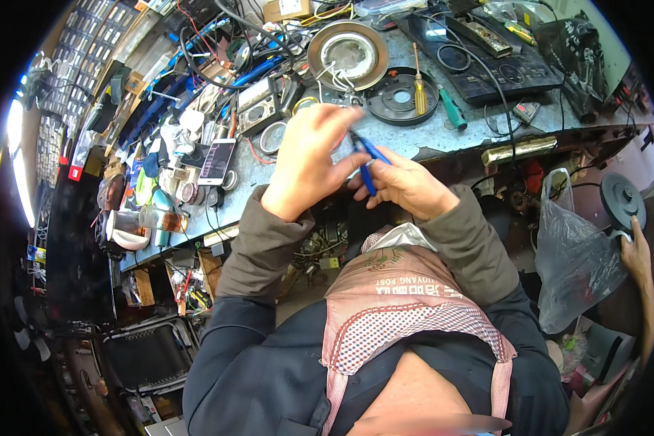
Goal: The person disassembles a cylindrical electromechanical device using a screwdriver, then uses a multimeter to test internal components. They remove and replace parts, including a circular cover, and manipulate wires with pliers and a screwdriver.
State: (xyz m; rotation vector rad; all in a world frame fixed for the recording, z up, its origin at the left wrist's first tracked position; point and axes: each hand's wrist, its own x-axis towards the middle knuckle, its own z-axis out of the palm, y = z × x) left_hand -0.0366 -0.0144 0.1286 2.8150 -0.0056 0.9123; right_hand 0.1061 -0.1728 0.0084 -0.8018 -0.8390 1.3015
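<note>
At the near edge of the workbench (429, 142), a blue-handled hand tool (368, 161) is gripped in the closed fingers of the right hand (405, 185), its tip raised toward the left hand (309, 156). The left hand's fingers are curled narrowly around something small at that tip; what is pinched cannot be told. Farther back on the bench, a black round plate (400, 97), a yellow-handled screwdriver (418, 83) laid across it and a coil disc (347, 54) are seen.
</note>
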